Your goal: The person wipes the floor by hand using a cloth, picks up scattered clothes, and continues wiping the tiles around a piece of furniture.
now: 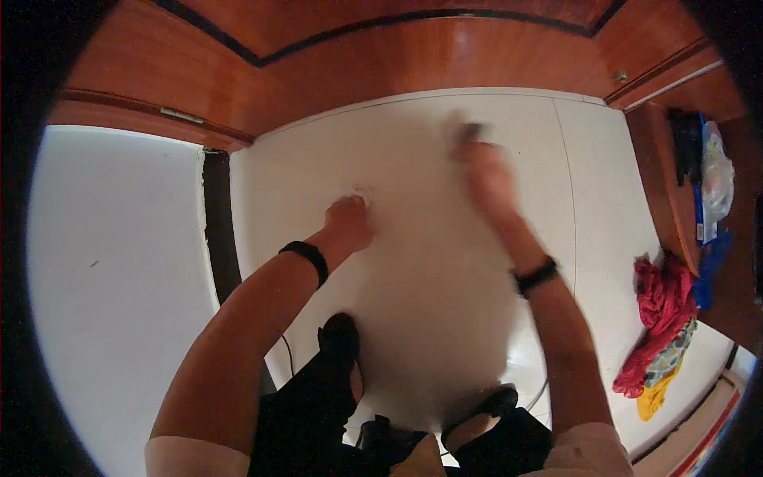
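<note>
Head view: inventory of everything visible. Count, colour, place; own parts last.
Door: 1, red-brown, black trim, top
Hinge: 1, silvery, upper left
Fitting: 1, metallic, upper right
Floor: 1, cream tile, centre
Panel: 1, white, left
Strip: 1, black, right of panel
Shelving: 1, red-brown, right
Bag: 1, clear, at shelving
Blue item: 1, blue, below bag
Cloth pile: 1, red, yellow, patterned, right
Pale item: 1, whitish, centre-left, unclear
Dark item: 1, blackish, upper centre, blurred
Wristbands: 2, black, one per wrist
Shoes: 2, black, lower middle
Trouser legs: 2, black, bottom
Forearms: 2, bare, lower half
Left hand: 1, bare, at pale item
Right hand: 1, bare, at dark item
</note>
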